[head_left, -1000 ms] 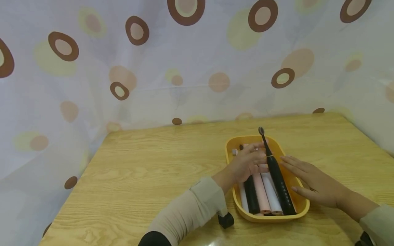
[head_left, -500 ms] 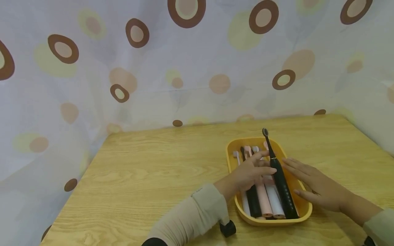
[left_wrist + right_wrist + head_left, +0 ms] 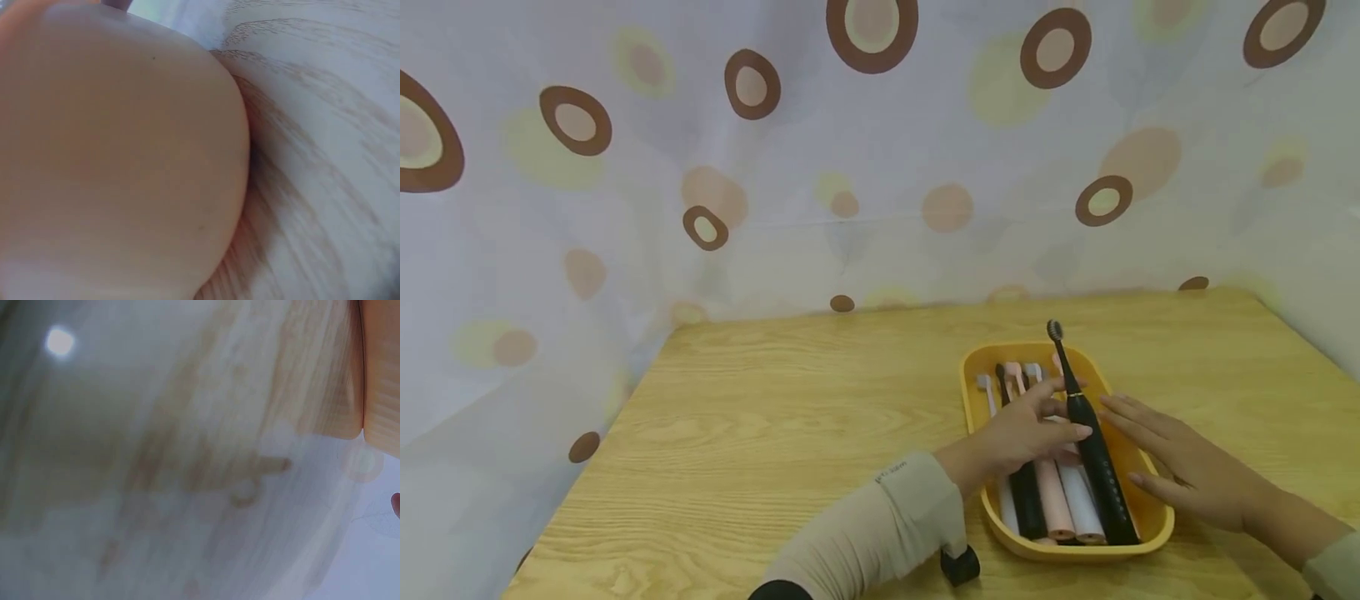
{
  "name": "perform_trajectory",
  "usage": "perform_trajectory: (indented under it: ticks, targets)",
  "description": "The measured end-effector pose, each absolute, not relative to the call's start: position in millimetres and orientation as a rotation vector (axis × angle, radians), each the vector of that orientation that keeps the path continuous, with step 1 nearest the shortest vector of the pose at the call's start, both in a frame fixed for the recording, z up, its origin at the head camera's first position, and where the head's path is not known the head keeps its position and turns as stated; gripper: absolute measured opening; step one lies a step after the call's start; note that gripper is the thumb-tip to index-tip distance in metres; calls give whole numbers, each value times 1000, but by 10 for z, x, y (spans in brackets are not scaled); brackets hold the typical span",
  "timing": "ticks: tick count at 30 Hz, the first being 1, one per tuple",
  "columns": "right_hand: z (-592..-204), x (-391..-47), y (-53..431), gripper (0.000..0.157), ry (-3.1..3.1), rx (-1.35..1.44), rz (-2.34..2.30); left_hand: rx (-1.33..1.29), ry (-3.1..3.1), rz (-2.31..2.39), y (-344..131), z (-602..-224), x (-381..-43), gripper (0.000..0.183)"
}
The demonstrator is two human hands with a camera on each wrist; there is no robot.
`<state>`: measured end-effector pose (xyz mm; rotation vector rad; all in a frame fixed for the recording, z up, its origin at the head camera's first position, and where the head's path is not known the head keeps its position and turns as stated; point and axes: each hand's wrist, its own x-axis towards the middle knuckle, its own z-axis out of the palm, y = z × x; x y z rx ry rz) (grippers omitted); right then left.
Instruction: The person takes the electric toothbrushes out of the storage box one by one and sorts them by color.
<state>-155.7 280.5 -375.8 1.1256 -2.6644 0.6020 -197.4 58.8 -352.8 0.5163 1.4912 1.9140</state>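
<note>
A yellow basket [image 3: 1009, 542] stands at the right of the table in the head view. Inside it, a black electric toothbrush [image 3: 1103, 479] leans with its brush head above the far rim. My left hand [image 3: 1015, 432] reaches over the basket and pinches this toothbrush below its neck, thumb in front. Its fingertips are partly hidden behind the handle. White, black and pink electric toothbrushes lie side by side under the hand, such as a pink one [image 3: 1054, 500] and a white one [image 3: 1081, 504]. My right hand [image 3: 1198, 471] rests with straight fingers at the basket's right rim.
The wooden table [image 3: 775, 417] stretches left of the basket. A patterned curtain [image 3: 880, 150] hangs behind it. A small black strap piece [image 3: 959, 565] sits under the left cuff. Both wrist views show mainly hand and table grain, blurred.
My left hand's thumb has come round onto the front of the black toothbrush, and the fingers have closed on it. The right hand stays by the rim. The view has shifted slightly.
</note>
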Motion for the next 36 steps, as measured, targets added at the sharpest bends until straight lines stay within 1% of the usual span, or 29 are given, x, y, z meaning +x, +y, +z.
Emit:
perform_trajectory:
  ticks: [8, 14, 23, 28, 36]
  targets:
    - [-3768, -1535, 2802, 66, -2645, 1133, 578, 535, 1615, 1954, 600, -3553, -1963, 46]
    - [-3773, -1545, 2802, 66, -2621, 1153, 543, 469, 1649, 2112, 606, -3566, -1953, 47]
    - [-3773, -1537, 2798, 66, -2634, 1146, 561, 397, 1580, 2232, 602, -3538, -1963, 38]
    - [-3778, -1537, 2806, 66, -2632, 1145, 563, 366, 1570, 2266, 556, -3477, -1948, 35]
    - [-3782, -1533, 2811, 65, -2632, 1145, 544, 420, 1520, 2296, 337, -3282, -1947, 38]
